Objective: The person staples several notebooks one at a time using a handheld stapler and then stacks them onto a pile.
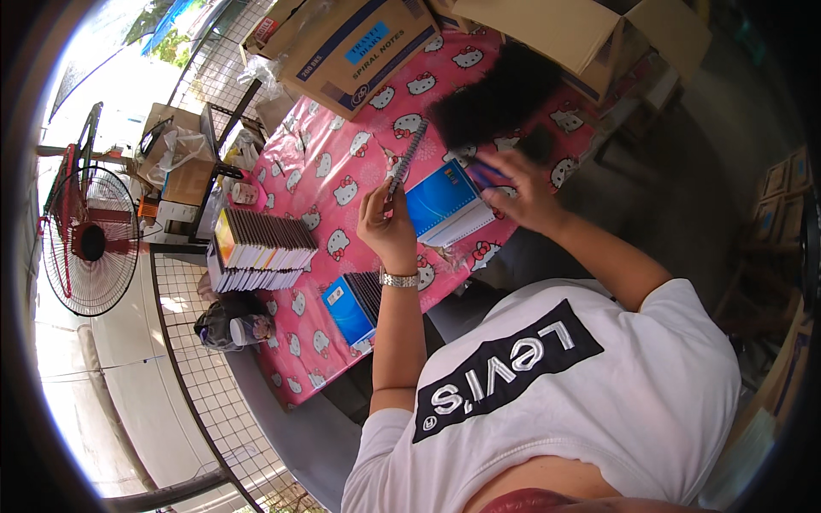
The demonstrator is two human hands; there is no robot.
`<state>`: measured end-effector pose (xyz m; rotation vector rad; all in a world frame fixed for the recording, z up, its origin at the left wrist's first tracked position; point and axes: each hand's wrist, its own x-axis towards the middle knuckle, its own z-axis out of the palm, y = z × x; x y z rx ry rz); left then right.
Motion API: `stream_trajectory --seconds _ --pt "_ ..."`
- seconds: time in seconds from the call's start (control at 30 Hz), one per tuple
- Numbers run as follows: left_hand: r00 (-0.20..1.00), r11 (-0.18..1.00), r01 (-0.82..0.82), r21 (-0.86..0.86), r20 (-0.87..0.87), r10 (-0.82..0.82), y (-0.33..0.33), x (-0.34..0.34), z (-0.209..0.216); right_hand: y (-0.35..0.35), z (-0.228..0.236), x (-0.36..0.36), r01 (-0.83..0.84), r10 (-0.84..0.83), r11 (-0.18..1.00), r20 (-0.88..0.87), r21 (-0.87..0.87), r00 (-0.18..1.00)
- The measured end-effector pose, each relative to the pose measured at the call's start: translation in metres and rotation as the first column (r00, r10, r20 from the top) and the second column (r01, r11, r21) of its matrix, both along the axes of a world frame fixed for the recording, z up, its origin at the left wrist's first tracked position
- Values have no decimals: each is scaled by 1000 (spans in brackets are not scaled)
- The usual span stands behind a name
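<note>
Upright in my left hand [389,224] is a thin dark spiral coil [409,158], its lower end pinched between the fingers. Just right of that hand lies a small stack of blue-covered notebooks [445,201], with punched holes along the pages' edge. My right hand [523,195] is over the right end of this stack, blurred by motion. Its fingers are closed around a dark blue thing [487,175], too smeared to name. Beyond the hands spreads a heap of black coils [496,94], their single pieces not distinct.
A pink patterned cloth covers the table [345,192]. Finished-looking notebooks stand in a row [265,244] at left; more blue notebooks [351,309] lie near my left forearm. Cardboard boxes [359,56] stand at the back. A fan [90,242] is far left.
</note>
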<state>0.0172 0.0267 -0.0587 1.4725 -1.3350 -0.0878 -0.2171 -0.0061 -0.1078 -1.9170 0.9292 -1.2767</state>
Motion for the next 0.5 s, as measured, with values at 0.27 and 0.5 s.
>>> stream_trajectory --seconds 0.27,0.5 --pt "999 1000 3 5 -55 -2 5 -10 2 5 44 30 -300 295 951 -70 -75 953" --pt "924 981 -57 -184 362 121 25 6 10 -2 35 39 -673 504 570 446 471 739"
